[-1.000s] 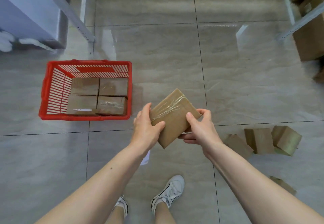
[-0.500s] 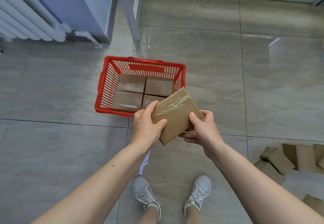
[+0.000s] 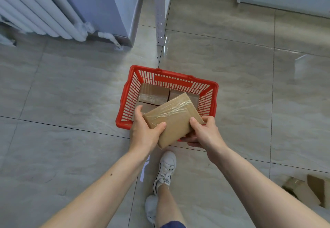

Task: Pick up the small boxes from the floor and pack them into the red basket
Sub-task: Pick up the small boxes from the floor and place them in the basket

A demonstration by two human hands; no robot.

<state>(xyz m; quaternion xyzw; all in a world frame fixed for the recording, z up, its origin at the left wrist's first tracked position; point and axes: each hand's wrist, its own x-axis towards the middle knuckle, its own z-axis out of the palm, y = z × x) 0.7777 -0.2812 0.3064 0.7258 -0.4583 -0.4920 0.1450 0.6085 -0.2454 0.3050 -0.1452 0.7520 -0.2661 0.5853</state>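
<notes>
A flat brown cardboard box (image 3: pixel 174 119) sealed with clear tape is held tilted between both hands, above the near edge of the red basket (image 3: pixel 213 89). My left hand (image 3: pixel 144 131) grips its left corner and my right hand (image 3: pixel 203 133) grips its right side from below. On the basket's bottom lie several similar boxes (image 3: pixel 154 94), side by side, partly hidden by the held box.
More small boxes (image 3: pixel 303 190) lie on the tiled floor at the lower right. A white radiator (image 3: pixel 35 12) and a grey cabinet stand at the upper left, a metal shelf leg (image 3: pixel 160 13) behind the basket. My feet in white shoes (image 3: pixel 166 170) are below.
I have stepped toward the basket: it has shifted from the left to the middle of the view, and the held box now hangs over its near edge. The floor boxes slid off to the lower right.
</notes>
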